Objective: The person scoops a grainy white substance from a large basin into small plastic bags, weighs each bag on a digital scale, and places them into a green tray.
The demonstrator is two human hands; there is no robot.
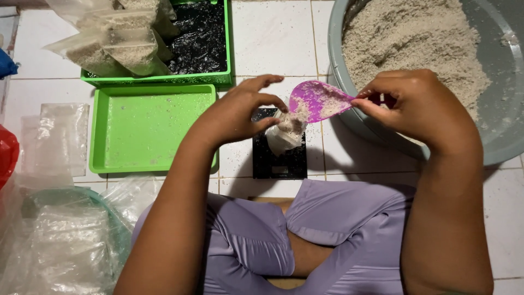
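Pale grain is tipped from a purple scoop (316,101) into a small clear bag (285,134) on a black scale (278,158)

The bag's mouth is pinched between the left hand's (237,112) fingers, directly over the scale; the scoop's handle is gripped by the right hand (417,106), just right of the scale. A grey basin (502,109) of grain is set further right of the scale, an empty green tray (147,128) left of it, and a second green tray (218,76) with filled bags beyond that
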